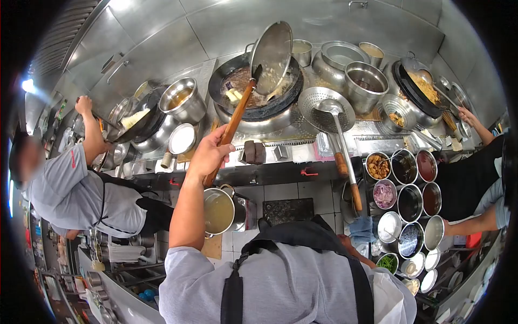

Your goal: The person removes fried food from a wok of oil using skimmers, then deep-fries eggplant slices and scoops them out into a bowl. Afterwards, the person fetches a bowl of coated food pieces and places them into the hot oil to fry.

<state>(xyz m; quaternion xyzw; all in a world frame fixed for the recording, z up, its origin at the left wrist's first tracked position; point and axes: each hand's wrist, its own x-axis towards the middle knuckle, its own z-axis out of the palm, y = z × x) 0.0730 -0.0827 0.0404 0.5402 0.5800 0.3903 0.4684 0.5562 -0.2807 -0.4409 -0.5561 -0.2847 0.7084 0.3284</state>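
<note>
My left hand (212, 154) is closed around the wooden handle of a large round skimmer (273, 56). The skimmer is tilted steeply on edge over a black wok (220, 81), where bubbling liquid and pale and dark purple food pieces (233, 95) show. Below it, my right forearm (353, 250) shows beside my apron, near a blue cloth (361, 229); the right hand itself is hidden. To the right of the wok, a ladle (331, 106) lies in a perforated strainer (309, 102), with both handles pointing toward me.
Co-workers stand at woks on the left (91, 183) and right (472, 186). Metal pots (183, 102) line the stove. Several ingredient tins (384, 194) stand at right. A stockpot (218, 211) stands low in front, beside a dark floor mat (288, 211).
</note>
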